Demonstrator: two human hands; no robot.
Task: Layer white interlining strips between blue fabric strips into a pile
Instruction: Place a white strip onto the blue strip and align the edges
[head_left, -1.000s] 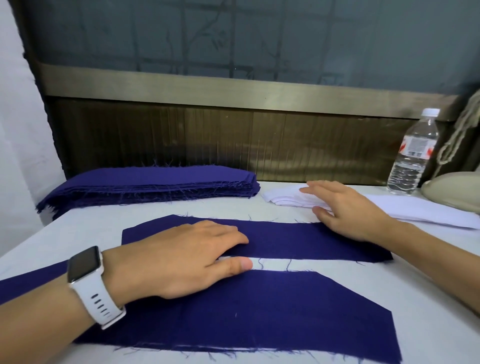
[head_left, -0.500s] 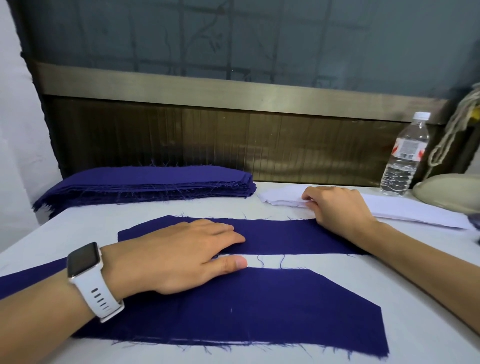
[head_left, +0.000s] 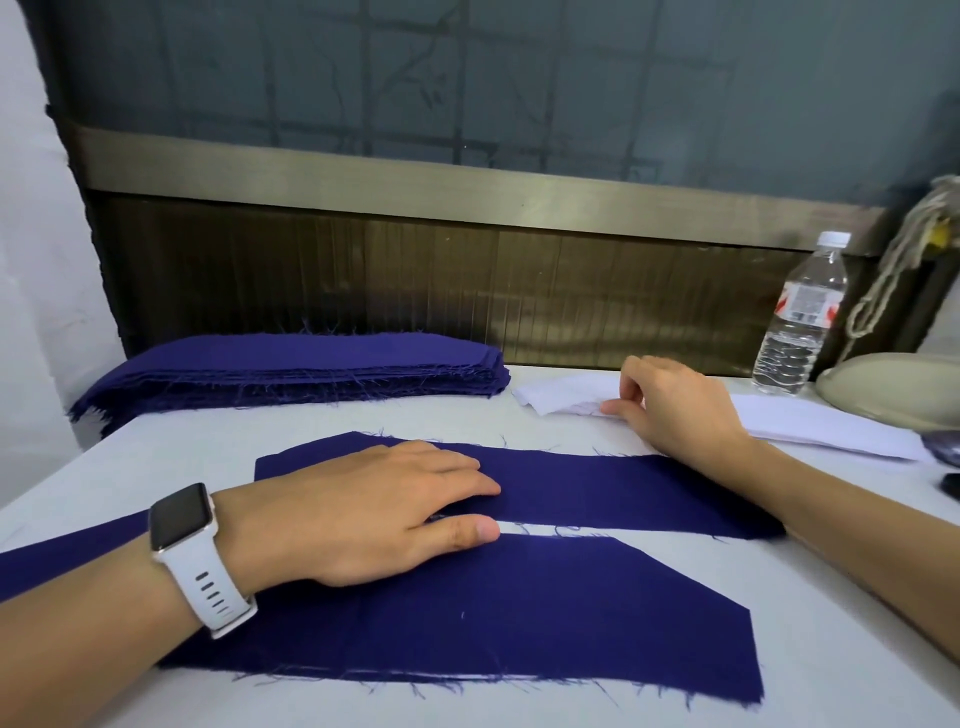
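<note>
Two blue fabric strips lie flat on the white table: a far strip (head_left: 613, 491) and a wider near strip (head_left: 519, 623) with a thin white edge showing under its front. My left hand (head_left: 363, 509) rests flat across both, fingers straight, a white watch on the wrist. My right hand (head_left: 675, 405) is on the stack of white interlining strips (head_left: 821, 423) at the back right, fingers curled and pinching the top strip's edge (head_left: 566, 397), which lifts slightly. A thick stack of blue strips (head_left: 291, 371) sits at the back left.
A clear water bottle (head_left: 800, 317) stands at the back right by a beige rounded object (head_left: 893, 387) and a hanging rope (head_left: 904, 249). A dark wooden wall panel (head_left: 467, 280) runs behind the table. A dark object (head_left: 950, 486) pokes in at the right edge.
My right hand went from lying flat on the white stack to curling its fingers and pinching up the top strip's edge. My left hand has stayed put.
</note>
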